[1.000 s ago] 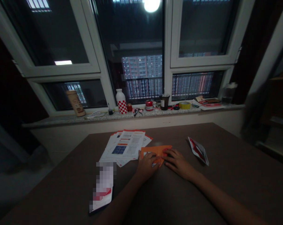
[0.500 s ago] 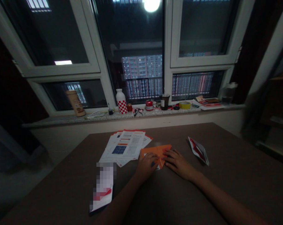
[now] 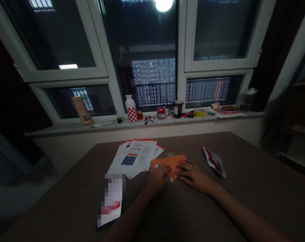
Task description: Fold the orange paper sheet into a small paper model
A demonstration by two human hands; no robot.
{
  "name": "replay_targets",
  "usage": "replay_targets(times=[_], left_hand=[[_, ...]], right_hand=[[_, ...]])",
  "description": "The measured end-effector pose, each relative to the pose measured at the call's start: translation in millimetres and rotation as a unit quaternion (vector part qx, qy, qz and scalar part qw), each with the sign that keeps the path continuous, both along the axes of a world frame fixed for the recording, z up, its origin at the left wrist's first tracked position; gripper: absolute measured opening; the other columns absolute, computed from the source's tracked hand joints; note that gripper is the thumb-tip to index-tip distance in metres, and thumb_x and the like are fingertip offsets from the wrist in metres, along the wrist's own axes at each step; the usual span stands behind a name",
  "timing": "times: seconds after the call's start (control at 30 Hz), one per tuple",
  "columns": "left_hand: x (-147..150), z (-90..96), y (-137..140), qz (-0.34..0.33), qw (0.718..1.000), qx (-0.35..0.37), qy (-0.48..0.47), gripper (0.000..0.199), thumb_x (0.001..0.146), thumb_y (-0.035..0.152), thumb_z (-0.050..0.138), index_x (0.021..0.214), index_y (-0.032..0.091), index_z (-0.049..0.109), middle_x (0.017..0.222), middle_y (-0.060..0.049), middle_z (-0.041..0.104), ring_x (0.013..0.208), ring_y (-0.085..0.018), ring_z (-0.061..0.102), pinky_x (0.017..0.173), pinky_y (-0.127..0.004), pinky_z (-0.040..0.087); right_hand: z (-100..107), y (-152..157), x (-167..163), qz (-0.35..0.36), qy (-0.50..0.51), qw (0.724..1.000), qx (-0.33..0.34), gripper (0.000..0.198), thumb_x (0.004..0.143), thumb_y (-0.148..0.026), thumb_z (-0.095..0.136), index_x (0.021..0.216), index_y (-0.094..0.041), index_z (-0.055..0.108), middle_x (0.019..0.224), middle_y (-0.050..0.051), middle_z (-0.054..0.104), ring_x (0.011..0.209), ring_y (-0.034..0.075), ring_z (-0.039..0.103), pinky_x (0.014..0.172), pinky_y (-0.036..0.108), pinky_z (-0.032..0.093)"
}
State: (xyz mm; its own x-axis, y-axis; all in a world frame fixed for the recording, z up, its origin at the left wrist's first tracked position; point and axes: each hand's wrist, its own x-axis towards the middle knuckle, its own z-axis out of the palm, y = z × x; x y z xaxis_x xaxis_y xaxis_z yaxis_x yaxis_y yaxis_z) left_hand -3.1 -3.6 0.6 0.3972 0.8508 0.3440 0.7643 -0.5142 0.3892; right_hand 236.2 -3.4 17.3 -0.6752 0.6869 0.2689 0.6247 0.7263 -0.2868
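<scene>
An orange sheet of printed paper (image 3: 168, 161), partly folded with creases near its middle, lies on the table between my hands. My left hand (image 3: 158, 177) grips its left part, with bent fingers pressed on top and the thumb side at the edge. From the other side, my right hand (image 3: 192, 175) holds the right part down, fingertips close to the middle crease. A small white corner shows under the lower edge. Both hands cover much of the sheet, so the exact fold lines are partly hidden.
Fanned printed sheets (image 3: 142, 161) lie left of the orange one. A phone-like object with a blurred screen (image 3: 114, 198) is at the near left. A folded red-and-white paper (image 3: 214, 162) stands at right. Bottles and small items line the windowsill (image 3: 107, 127).
My right hand has shifted very slightly on the orange paper, and the crease area between the hands looks a bit flatter. My left hand stays nearly in place.
</scene>
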Motion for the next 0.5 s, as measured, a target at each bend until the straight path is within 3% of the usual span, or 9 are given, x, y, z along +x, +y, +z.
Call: replay_targets(times=[0.2,0.5], left_hand=[[0.7,2.5,-0.8,0.007,1.000,-0.010,-0.008,0.019,0.090,0.030,0.057,0.105,0.027,0.067,0.124,-0.001,0.067,0.120,-0.021,0.056,0.117,-0.054,-0.011],[-0.6,2.6,-0.5,0.003,1.000,-0.012,-0.004,0.018,0.090,0.030,0.057,0.105,0.027,0.066,0.123,-0.001,0.067,0.121,-0.022,0.056,0.115,-0.056,-0.014]], right_hand=[[1.6,-1.9,-2.1,-0.001,-0.007,1.000,0.020,0.035,0.097,-0.043,0.045,0.130,-0.040,0.057,0.135,0.002,0.056,0.130,0.024,0.044,0.113,0.053,0.022],[-3.8,0.6,-3.2,-0.002,-0.010,1.000,-0.001,0.036,0.097,-0.045,0.045,0.132,-0.041,0.054,0.141,0.001,0.052,0.135,0.025,0.039,0.115,0.056,0.016]])
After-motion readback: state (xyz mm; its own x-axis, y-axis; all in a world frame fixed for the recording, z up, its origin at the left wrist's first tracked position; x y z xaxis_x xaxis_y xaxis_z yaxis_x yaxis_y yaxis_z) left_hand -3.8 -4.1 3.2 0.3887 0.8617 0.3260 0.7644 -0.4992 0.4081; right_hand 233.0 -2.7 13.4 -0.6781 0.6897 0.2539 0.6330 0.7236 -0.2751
